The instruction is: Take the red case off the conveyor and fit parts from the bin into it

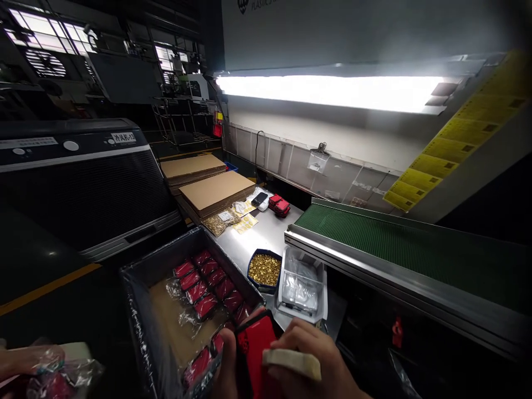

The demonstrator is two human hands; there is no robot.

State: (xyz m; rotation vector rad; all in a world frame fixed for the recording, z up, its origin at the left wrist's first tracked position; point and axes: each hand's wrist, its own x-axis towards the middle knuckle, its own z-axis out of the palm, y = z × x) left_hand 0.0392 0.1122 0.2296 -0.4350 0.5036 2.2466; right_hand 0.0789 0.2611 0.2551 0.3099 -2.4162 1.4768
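At the bottom edge, the left hand (226,368) and the right hand (310,360) both clasp a red part (258,346) just beside the lined box (141,327) of wrapped red parts (210,288), with a bowl of gold pieces (265,270) and a green conveyor (399,249) beyond.

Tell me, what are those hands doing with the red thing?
A person's two hands hold a flat red plastic case at the bottom of the picture. The right hand also presses a pale beige block against it; the left hand grips its other edge. Beside them stands a dark crate with rows of bagged red cases. On the steel table are a blue bowl of small gold parts and a clear tray of plastic bags.
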